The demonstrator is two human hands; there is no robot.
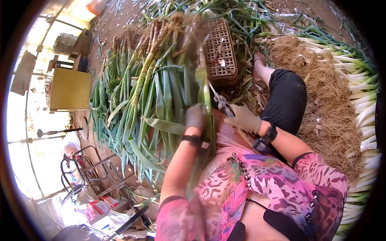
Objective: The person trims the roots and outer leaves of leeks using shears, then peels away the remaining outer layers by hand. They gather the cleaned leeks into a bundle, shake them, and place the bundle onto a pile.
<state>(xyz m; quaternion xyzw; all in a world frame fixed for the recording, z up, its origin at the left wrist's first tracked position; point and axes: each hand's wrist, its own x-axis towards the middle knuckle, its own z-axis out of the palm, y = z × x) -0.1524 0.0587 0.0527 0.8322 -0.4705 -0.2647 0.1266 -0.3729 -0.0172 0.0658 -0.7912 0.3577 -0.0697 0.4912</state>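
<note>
My left hand [196,117], in a pale glove, is closed around a leek [206,94] held roughly upright, root end away from me. The upper part of this leek is blurred by motion. My right hand [243,119], also gloved, grips an air blow gun [221,102] with a thin pale nozzle. Its tip is right by the stalk, just above my left hand. To the left lies a thick pile of unpeeled leeks [161,86], with roots pointing away and green leaves hanging toward me.
A brown plastic crate [219,50] stands just beyond the leek. At the right, a long row of peeled white leeks [368,112] lies with matted roots [311,108] facing me. Leaf scraps cover the ground. A yellow box [70,89] and a metal-framed chair [86,166] are at the left.
</note>
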